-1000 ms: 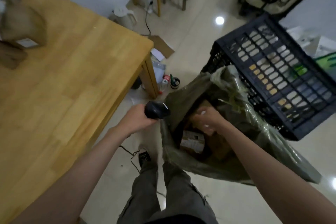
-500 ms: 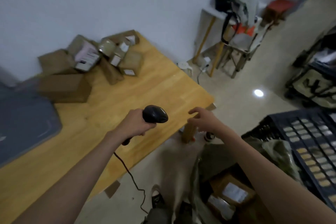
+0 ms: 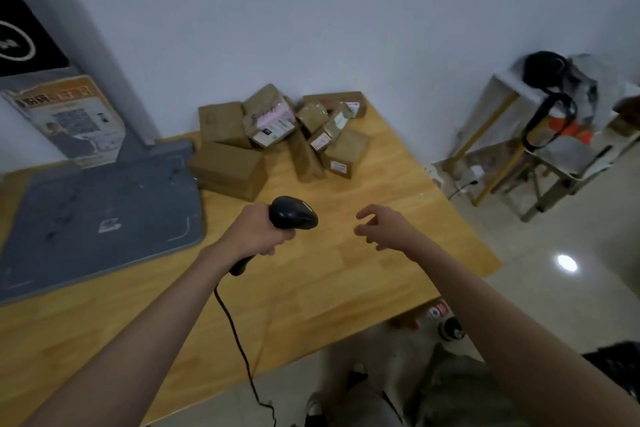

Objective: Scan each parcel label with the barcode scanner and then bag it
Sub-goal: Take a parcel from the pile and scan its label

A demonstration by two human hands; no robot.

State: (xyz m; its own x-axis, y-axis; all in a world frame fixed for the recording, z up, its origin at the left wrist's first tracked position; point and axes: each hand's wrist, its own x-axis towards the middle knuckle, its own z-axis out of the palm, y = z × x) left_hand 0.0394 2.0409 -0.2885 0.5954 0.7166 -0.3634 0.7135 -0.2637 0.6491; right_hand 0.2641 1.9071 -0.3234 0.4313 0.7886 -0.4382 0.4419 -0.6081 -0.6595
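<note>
A wooden table [image 3: 346,274] stands against a plain pale wall [image 3: 311,28], with a grey mat [image 3: 86,215] at its left edge. To the right, a glossy tiled floor [image 3: 571,305] carries a ceiling-light reflection [image 3: 567,262] and a cluttered white-topped stand [image 3: 512,107].

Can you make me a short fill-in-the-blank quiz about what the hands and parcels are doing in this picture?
1. The left hand grips the black handheld barcode scanner by its ____.
2. The right hand holds ____, its fingers loosely spread.
3. The brown cardboard parcels are piled on the light wooden table against the ____.
4. A flat ____ mat lies on the table left of the scanner.

Missing words: handle; nothing; wall; grey
</note>
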